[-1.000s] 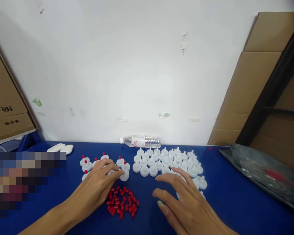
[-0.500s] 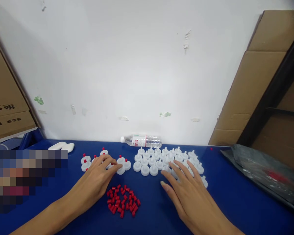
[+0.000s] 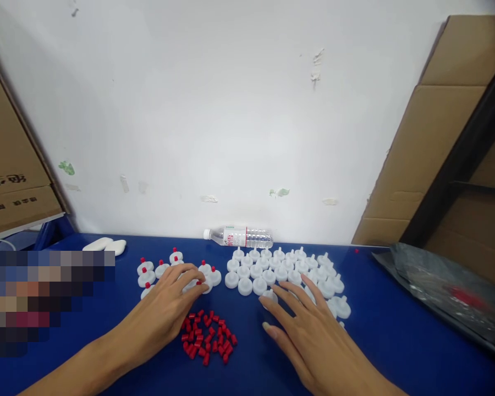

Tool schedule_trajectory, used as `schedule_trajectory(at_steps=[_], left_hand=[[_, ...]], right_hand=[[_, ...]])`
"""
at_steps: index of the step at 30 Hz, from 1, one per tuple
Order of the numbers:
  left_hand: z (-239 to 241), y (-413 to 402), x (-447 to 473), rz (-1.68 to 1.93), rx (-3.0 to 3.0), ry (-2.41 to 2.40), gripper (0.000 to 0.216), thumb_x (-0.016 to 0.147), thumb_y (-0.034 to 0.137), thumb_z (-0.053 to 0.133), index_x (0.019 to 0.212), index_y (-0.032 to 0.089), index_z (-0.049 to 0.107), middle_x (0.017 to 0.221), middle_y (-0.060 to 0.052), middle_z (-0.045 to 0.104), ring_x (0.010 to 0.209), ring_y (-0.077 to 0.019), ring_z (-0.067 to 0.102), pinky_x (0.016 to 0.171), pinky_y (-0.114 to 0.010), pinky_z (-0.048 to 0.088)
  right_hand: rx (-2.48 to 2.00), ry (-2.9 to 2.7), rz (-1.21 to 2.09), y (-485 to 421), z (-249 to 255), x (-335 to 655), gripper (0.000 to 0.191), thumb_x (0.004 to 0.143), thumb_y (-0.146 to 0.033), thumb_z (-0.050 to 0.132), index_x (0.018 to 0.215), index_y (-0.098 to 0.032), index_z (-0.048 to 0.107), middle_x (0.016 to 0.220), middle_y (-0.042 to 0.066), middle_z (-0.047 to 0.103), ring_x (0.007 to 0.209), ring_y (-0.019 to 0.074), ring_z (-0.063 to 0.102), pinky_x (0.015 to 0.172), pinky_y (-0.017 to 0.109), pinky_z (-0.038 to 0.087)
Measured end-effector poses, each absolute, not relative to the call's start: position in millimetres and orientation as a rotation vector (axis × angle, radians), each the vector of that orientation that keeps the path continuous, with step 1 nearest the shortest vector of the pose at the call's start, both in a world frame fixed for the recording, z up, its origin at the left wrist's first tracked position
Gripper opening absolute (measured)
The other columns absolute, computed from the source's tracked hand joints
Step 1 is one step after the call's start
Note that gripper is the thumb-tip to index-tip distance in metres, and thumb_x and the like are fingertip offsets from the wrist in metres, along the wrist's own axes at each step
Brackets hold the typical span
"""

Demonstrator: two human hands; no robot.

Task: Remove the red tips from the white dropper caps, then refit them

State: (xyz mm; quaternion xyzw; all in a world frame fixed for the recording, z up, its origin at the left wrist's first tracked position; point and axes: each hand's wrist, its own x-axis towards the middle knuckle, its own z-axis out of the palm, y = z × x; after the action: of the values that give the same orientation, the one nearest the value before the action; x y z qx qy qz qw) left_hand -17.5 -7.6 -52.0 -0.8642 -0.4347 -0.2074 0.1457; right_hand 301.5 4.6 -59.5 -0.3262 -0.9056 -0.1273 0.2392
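On the blue table (image 3: 396,344), my left hand (image 3: 163,313) lies with fingers stretched out. Its fingertips rest on white caps with red plugs (image 3: 160,269), near one at the group's right end (image 3: 208,278). My right hand (image 3: 313,335) is spread flat, its index and middle fingertips touching a bare white cap (image 3: 269,296) that sits just in front of the cluster of bare white caps (image 3: 280,267). A pile of loose red plugs (image 3: 208,338) lies between my two hands.
A clear water bottle (image 3: 239,237) lies on its side by the white wall. Two white oval objects (image 3: 105,246) sit at back left. A grey plastic bag (image 3: 445,286) and cardboard sheets (image 3: 429,137) stand right, a cardboard box (image 3: 8,181) left.
My left hand slid a white cap back into the plugged group. My right hand reached into the bare caps, then drew back with one cap under its fingertips.
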Motion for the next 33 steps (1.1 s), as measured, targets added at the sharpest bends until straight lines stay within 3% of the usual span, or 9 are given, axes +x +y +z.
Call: schedule_trajectory(at_steps=[7, 18, 24, 33], left_hand=[[-48, -6, -19, -0.593, -2.495, -1.143, 0.06, 0.086, -0.016, 0.037, 0.118, 0.027, 0.063, 0.113, -0.002, 0.071, 0.113, -0.0236, 0.056, 0.1, -0.046, 0.041], [-52, -4, -22, -0.587, -2.517, -1.166, 0.055, 0.093, -0.01, 0.037, 0.124, 0.027, 0.064, 0.122, -0.004, 0.071, 0.126, -0.0245, 0.054, 0.105, -0.046, 0.04], [-47, -10, -16, -0.616, -2.544, -1.144, 0.039, 0.1, 0.001, 0.047, 0.12, 0.027, 0.068, 0.128, -0.008, 0.065, 0.128, -0.0274, 0.05, 0.101, -0.044, 0.048], [-47, -14, -11, -0.485, -2.632, -1.15, 0.023, 0.102, 0.012, 0.057, 0.113, 0.028, 0.07, 0.132, -0.008, 0.058, 0.133, -0.0315, 0.043, 0.102, -0.045, 0.048]], right_hand=[[-0.901, -2.524, -0.334, 5, -62, 304, 0.038, 0.108, -0.039, 0.046, 0.137, -0.021, 0.061, 0.13, 0.008, 0.071, 0.129, 0.0317, 0.061, 0.117, 0.063, 0.037], [-0.894, -2.55, -0.272, 5, -61, 302, 0.037, 0.109, -0.038, 0.046, 0.139, -0.021, 0.06, 0.13, 0.008, 0.071, 0.128, 0.0306, 0.062, 0.118, 0.065, 0.035], [-0.884, -2.569, -0.268, 5, -62, 301, 0.039, 0.109, -0.039, 0.045, 0.139, -0.019, 0.06, 0.132, 0.009, 0.07, 0.13, 0.0307, 0.06, 0.118, 0.065, 0.036], [-0.88, -2.564, -0.276, 5, -60, 303, 0.039, 0.109, -0.039, 0.045, 0.138, -0.019, 0.061, 0.131, 0.009, 0.07, 0.13, 0.0306, 0.061, 0.118, 0.064, 0.037]])
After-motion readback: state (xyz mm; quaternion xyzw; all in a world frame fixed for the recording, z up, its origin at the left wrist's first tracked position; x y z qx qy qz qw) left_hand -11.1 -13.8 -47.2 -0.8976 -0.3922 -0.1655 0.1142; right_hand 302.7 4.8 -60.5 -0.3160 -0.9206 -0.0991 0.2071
